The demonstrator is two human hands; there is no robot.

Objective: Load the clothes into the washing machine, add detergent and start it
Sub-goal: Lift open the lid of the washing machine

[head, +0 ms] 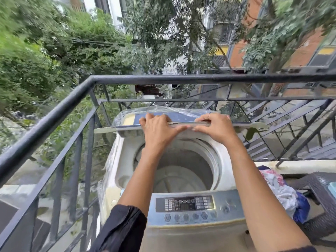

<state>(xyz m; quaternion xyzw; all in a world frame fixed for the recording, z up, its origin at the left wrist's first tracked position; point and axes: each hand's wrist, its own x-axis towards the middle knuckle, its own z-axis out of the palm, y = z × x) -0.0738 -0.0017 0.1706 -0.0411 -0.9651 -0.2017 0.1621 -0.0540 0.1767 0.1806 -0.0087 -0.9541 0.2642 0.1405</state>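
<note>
I'm looking down at a top-loading washing machine (181,179) on a balcony, backed up against the black metal railing (54,113).

Lid (181,119) is up, folded toward the back, its front edge running side to side above the tub opening. Clear plastic sheet (163,110) covers the back of the machine behind the lid.

Left hand (158,130) grips the lid edge left of centre: fingers over the top, thumb stretched along the underside toward the middle. Right hand (216,127) does the same right of centre, fingers curled over the top, thumb underneath pointing in. The two thumbs almost meet. So both grips are narrow and clamped on the lid. There's a ring on one right finger.

Both forearms reach over the control panel and the open tub. Left arm has a dark sleeve (123,228) pushed up near the elbow.

Drum (181,171) looks bare inside; I see no clothes in it, only the pale walls and the bottom plate.

Control panel (189,206) sits at the near edge: grey, a display block with small indicator squares, a row of round buttons under it. Text is too blurred to read.

Clothes (280,190) are outside the machine, in a heap to its right: white, pink and blue fabric, beside a dark wicker chair (323,197). I can't pick out any detergent.
</note>
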